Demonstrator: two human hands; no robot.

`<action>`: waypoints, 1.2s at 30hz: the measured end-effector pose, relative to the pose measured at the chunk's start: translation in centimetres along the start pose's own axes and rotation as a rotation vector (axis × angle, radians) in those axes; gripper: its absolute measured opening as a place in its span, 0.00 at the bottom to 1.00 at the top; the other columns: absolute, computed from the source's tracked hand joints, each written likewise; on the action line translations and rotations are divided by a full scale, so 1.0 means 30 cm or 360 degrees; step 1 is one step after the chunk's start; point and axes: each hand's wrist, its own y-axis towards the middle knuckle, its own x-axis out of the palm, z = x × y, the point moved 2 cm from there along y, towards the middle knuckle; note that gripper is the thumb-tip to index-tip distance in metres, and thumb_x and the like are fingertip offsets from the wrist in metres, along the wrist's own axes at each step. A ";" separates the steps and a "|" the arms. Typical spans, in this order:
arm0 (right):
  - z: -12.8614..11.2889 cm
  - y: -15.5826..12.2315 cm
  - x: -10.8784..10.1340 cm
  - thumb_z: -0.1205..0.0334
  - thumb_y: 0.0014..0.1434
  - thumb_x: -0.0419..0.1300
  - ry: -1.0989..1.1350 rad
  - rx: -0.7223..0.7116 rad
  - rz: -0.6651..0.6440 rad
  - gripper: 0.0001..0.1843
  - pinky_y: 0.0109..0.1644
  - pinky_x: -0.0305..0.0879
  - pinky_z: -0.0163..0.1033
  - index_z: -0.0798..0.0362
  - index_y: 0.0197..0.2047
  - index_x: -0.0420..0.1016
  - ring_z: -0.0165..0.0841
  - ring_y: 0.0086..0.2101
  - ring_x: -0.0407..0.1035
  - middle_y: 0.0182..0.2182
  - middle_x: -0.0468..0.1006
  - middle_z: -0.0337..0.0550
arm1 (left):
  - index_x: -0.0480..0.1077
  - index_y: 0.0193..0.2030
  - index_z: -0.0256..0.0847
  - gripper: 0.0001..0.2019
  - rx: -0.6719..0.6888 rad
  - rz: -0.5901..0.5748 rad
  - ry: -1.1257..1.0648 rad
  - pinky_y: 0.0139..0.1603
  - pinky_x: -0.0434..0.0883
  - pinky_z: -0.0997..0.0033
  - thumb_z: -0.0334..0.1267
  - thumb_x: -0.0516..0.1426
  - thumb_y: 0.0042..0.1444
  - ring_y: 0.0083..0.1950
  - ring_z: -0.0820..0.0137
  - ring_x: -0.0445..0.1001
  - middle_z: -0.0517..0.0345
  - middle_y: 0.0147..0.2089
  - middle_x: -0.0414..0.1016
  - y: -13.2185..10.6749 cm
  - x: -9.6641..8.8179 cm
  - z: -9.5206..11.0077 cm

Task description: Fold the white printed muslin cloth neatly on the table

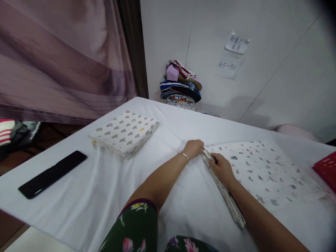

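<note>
A white cloth (pixel 265 168) with small grey prints lies on the right half of the table, its layered left edge bunched into a narrow strip running toward me. My left hand (pixel 193 148) is closed on the far corner of that edge. Farther down the same edge, my right hand (pixel 222 168) grips the layers between thumb and fingers. Left of my hands rests a folded white cloth (pixel 126 133) with a grey mouse-head pattern, touched by neither hand.
The table (pixel 168 122) wears a white cover. A long black flat object (pixel 52 175) lies at its left. Folded fabrics (pixel 181 85) are stacked at the back by the wall. Something red (pixel 327 171) sits at the right edge, and a pinkish curtain (pixel 65 56) hangs at the left.
</note>
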 end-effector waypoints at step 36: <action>-0.014 0.023 0.005 0.57 0.53 0.52 -0.0019 -0.0085 -0.0063 0.18 0.40 0.61 0.38 0.52 0.46 0.71 0.35 0.35 0.66 0.37 0.73 0.42 | 0.75 0.40 0.45 0.13 -0.0197 0.0069 -0.0844 0.40 0.66 0.78 0.37 0.51 0.53 0.38 0.72 0.72 0.62 0.38 0.77 -0.076 0.006 -0.052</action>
